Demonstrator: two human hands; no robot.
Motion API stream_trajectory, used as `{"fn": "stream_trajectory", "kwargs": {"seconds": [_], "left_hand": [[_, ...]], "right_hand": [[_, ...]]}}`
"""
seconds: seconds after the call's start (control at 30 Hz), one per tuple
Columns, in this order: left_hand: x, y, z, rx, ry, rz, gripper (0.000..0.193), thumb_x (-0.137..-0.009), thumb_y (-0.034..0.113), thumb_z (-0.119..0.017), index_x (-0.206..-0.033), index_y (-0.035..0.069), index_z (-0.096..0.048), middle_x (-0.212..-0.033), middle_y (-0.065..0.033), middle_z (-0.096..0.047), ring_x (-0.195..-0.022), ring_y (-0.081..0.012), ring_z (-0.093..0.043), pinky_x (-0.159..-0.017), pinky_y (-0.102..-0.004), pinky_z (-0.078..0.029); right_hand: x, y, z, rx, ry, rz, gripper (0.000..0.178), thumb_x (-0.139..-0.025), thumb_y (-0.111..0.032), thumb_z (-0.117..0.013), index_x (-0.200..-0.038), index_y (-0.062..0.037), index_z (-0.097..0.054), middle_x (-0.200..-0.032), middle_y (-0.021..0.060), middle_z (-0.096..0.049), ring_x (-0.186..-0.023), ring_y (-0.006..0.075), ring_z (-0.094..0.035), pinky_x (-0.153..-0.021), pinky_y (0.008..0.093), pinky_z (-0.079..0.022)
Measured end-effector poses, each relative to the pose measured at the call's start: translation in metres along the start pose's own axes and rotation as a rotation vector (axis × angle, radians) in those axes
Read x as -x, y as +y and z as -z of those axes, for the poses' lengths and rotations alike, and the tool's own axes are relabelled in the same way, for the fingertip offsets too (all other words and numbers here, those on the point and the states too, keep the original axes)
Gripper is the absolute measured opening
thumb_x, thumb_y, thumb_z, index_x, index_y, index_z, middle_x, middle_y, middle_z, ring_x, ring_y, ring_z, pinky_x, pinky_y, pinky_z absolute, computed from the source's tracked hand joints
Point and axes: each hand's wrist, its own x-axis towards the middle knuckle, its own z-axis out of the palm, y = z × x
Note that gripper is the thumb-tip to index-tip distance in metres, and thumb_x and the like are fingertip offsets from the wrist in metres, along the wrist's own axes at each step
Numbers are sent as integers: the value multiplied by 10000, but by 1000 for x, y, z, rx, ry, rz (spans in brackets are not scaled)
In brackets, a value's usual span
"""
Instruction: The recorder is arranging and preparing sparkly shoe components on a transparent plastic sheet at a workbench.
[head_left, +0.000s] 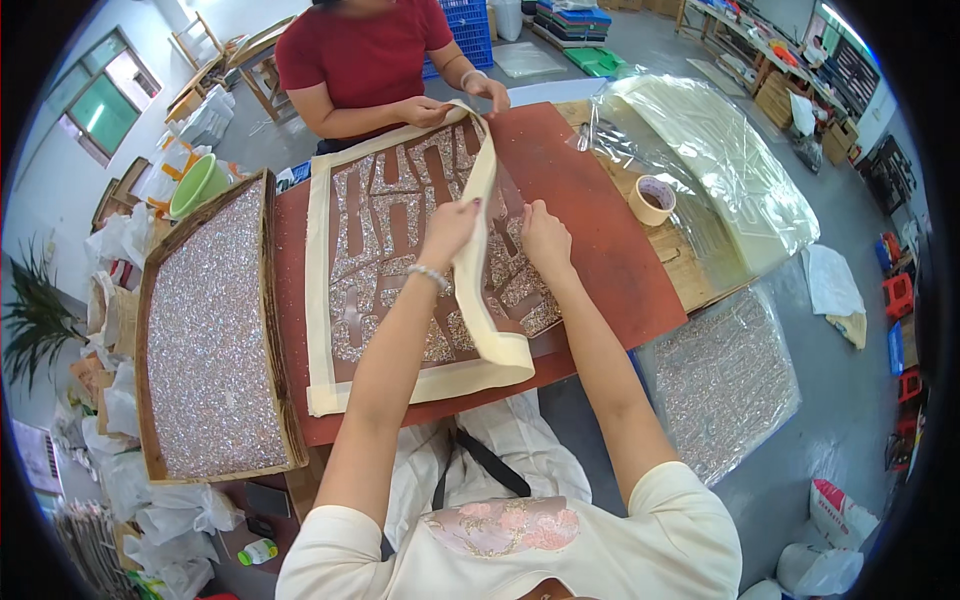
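On a reddish-brown board (620, 270) lies a sheet with glittery rhinestone shapes (400, 240), bordered by wide cream tape (318, 290). Along the right side, the tape strip (470, 290) is lifted and curled, its near end bent up. My left hand (450, 238) is closed round this strip at about its middle. Just right of it, my right hand (547, 243) has its fingers closed at the sheet's right edge; what they pinch is too small to make out. Across the board, another person's hand (425, 110) holds the strip's far corner, and their other hand (487, 92) is beside it.
A wooden tray (268, 330) full of glittery stones stands at the left. To the right are a tape roll (652, 200) and a plastic-wrapped stack of pale sheets (720, 160). Lower right lies a bagged glittery sheet (725, 375). The person in red (365, 60) stands opposite.
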Motion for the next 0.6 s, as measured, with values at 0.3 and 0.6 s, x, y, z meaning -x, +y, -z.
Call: {"fn": "stream_trajectory", "kwargs": {"seconds": [0.3, 0.6], "left_hand": [[-15, -24, -8, 590, -80, 64, 441, -988, 402, -465, -1024, 12, -666, -811, -29, -663, -695, -128, -597, -663, -264, -458], [-22, 36, -70, -183, 9, -257, 318, -954, 320, -497, -883, 11, -527, -835, -157, -626, -769, -291, -634, -652, -393, -499]], "right_hand": [[-10, 10, -21, -216, 40, -79, 259, -1008, -294, -371, -962, -80, -511, -769, 226, -658, -753, 437, -644, -668, 553, -487], [-21, 53, -19, -292, -40, -102, 290, -889, -283, -529, -1061, -56, -472, -772, 218, -664, -751, 427, -657, -667, 515, -509]]}}
